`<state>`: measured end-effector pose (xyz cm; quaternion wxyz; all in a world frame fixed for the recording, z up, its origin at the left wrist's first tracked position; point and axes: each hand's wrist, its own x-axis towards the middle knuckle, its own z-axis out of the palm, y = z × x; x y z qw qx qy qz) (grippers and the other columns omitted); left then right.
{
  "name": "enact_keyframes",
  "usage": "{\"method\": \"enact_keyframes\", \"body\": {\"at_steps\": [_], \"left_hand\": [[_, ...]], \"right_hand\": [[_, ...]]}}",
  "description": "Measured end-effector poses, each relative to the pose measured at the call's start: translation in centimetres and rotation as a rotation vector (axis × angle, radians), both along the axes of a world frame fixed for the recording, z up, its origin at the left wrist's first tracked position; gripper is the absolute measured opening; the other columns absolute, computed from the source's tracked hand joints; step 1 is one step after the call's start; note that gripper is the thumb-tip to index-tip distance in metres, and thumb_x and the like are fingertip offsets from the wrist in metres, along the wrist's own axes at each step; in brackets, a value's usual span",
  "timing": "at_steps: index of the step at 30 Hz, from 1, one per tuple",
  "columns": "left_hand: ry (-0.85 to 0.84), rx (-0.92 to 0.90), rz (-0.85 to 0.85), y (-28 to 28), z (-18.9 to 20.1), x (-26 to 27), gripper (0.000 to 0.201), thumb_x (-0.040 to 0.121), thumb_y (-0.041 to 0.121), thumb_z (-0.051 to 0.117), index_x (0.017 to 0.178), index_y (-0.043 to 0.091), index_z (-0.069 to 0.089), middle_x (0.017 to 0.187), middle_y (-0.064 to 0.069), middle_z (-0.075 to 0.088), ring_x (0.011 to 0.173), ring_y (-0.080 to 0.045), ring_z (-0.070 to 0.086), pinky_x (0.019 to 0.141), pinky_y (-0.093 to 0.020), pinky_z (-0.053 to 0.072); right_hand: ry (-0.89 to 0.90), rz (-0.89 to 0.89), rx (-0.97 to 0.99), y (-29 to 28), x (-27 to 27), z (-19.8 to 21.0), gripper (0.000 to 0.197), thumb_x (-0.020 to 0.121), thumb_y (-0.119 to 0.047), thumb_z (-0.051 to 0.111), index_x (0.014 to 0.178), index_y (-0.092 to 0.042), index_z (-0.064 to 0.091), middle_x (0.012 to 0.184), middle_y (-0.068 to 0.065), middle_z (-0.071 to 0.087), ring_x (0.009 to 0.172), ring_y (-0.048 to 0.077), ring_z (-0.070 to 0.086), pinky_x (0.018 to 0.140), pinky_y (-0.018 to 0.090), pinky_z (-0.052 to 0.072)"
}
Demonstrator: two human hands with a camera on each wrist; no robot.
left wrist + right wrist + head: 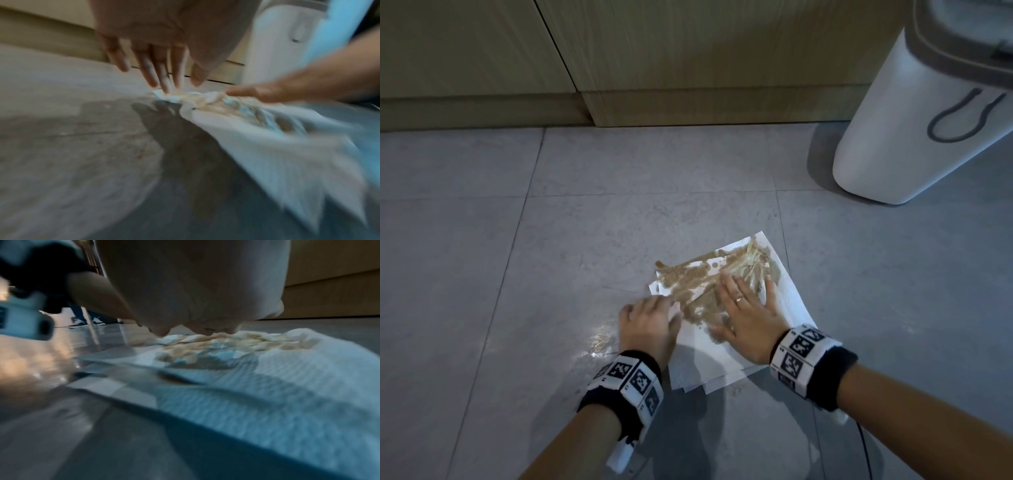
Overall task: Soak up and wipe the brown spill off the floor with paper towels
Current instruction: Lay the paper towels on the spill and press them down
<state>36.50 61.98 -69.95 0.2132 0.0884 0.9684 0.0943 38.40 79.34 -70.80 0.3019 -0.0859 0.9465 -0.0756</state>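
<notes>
White paper towels (787,301) lie spread on the grey tiled floor (517,260), their far half soaked brown by the spill (688,277). My right hand (748,308) lies flat on the towels with fingers spread, pressing the wet patch. My left hand (649,317) rests at the towels' left edge, fingers straight and touching the paper. In the left wrist view the left fingers (164,78) reach the towel's stained corner (172,97). The right wrist view shows the stained towel (236,344) just under the palm.
A white bin (914,113) stands at the far right. Wooden cabinet fronts (688,61) run along the back. A wet, shiny smear (599,342) lies on the floor left of my left hand. Someone's shoes (86,322) show far off in the right wrist view.
</notes>
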Motion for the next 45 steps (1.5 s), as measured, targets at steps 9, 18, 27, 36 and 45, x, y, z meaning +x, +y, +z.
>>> {"method": "enact_keyframes", "body": {"at_steps": [9, 18, 27, 36, 45], "left_hand": [[-0.095, 0.008, 0.524, 0.2, -0.4, -4.1, 0.037, 0.092, 0.043, 0.049, 0.119, 0.018, 0.054, 0.12, -0.003, 0.059, 0.115, -0.024, 0.05, 0.099, -0.04, 0.03], [-0.037, -0.013, 0.512, 0.8, -1.6, -4.0, 0.017, 0.092, 0.03, 0.051, 0.102, 0.028, 0.065, 0.105, 0.006, 0.068, 0.102, -0.018, 0.057, 0.092, -0.035, 0.028], [0.051, -0.023, 0.382, 0.4, -1.3, -5.1, 0.02, 0.09, 0.031, 0.053, 0.105, 0.025, 0.066, 0.103, 0.005, 0.069, 0.102, -0.018, 0.058, 0.093, -0.034, 0.028], [0.332, 0.096, 0.309, 1.0, 0.7, -8.4, 0.023, 0.092, 0.028, 0.052, 0.107, 0.019, 0.066, 0.104, -0.001, 0.067, 0.101, -0.022, 0.056, 0.09, -0.036, 0.029], [0.335, 0.088, 0.143, 0.1, -0.3, -6.7, 0.022, 0.091, 0.015, 0.051, 0.113, 0.015, 0.056, 0.119, -0.005, 0.05, 0.111, -0.025, 0.045, 0.096, -0.036, 0.03]], "right_hand": [[-0.016, -0.011, 0.007, 0.0, 1.4, -1.9, 0.107, 0.038, -0.07, -0.047, 0.13, -0.017, -0.031, 0.141, -0.001, -0.036, 0.139, 0.013, -0.023, 0.099, 0.051, -0.023], [-0.028, -0.053, -0.014, -0.5, 1.3, -1.8, 0.111, 0.039, -0.072, -0.045, 0.132, -0.014, -0.03, 0.154, 0.002, -0.024, 0.143, 0.016, -0.016, 0.101, 0.051, -0.022], [-0.029, -0.031, -0.042, -1.2, 1.0, -0.1, 0.107, 0.052, -0.068, -0.027, 0.145, -0.016, -0.015, 0.154, 0.006, -0.025, 0.142, 0.021, -0.019, 0.104, 0.051, -0.019], [0.009, 0.0, -0.092, -2.0, 0.7, 1.0, 0.096, 0.06, -0.067, -0.017, 0.145, -0.023, -0.015, 0.149, 0.0, -0.032, 0.136, 0.017, -0.029, 0.099, 0.047, -0.023], [-0.053, 0.002, -0.154, -2.0, 0.2, 0.6, 0.067, 0.091, -0.057, 0.019, 0.147, -0.024, 0.007, 0.153, 0.004, -0.027, 0.142, 0.022, -0.019, 0.115, 0.048, -0.002]]}}
